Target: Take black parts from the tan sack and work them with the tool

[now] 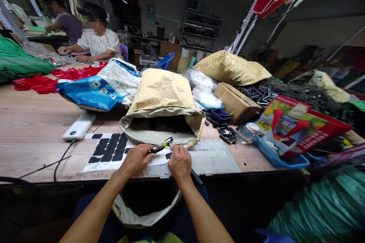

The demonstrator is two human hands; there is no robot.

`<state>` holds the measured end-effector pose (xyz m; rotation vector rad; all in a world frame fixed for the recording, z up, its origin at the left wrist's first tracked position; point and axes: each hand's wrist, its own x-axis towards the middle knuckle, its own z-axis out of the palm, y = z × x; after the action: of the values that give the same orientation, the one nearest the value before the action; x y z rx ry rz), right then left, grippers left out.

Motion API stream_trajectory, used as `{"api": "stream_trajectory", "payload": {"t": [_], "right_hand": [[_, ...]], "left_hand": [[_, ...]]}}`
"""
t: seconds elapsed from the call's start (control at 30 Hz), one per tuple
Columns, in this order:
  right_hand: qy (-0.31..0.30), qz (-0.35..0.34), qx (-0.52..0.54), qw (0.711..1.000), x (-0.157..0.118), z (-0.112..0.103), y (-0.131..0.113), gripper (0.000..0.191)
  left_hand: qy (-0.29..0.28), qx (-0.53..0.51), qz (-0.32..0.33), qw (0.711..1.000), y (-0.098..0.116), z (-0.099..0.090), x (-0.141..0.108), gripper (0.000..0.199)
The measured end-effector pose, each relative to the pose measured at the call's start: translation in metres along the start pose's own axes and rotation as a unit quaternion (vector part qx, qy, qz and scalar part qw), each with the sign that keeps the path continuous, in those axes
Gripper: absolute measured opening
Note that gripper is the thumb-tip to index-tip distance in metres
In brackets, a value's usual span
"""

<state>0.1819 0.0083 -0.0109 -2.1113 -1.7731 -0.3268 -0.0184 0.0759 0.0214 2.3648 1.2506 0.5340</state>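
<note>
My left hand [138,158] is closed around a small black rod-shaped part [156,149] with a bright yellow-green and silver end. My right hand [180,162] grips a tool with a black handle [196,177] and a metal shaft; its tip meets or nearly meets that end. Just beyond both hands lies an open-mouthed tan woven sack [164,91], dark inside. Beneath them on the table is a white sheet with black rounded stickers [110,148], beside a grey plate [212,155]. An open pale sack [142,218] hangs below the table edge at my lap.
A white power bank [79,126] with a cable lies left. Behind it are a blue-white bag [99,83] and red pieces [42,83]. To the right are a cardboard box [236,102], a blue tray [276,155] and piled black parts [299,91]. Two people sit at the far left.
</note>
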Motion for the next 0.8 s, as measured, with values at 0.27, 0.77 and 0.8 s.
{"api": "stream_trajectory", "payload": {"t": [0.27, 0.77, 0.8], "right_hand": [[-0.008, 0.014, 0.003, 1.000, 0.002, -0.002, 0.000, 0.021], [0.021, -0.040, 0.278, 0.959, -0.030, -0.040, 0.000, 0.039], [0.017, -0.044, 0.268, 0.962, -0.032, -0.039, -0.001, 0.039]], "left_hand": [[0.063, -0.022, 0.023, 0.998, -0.001, 0.035, -0.005, 0.017], [0.071, -0.112, 0.010, 0.991, -0.016, 0.043, 0.000, 0.017], [0.074, -0.112, 0.010, 0.991, -0.017, 0.044, 0.000, 0.017]]}}
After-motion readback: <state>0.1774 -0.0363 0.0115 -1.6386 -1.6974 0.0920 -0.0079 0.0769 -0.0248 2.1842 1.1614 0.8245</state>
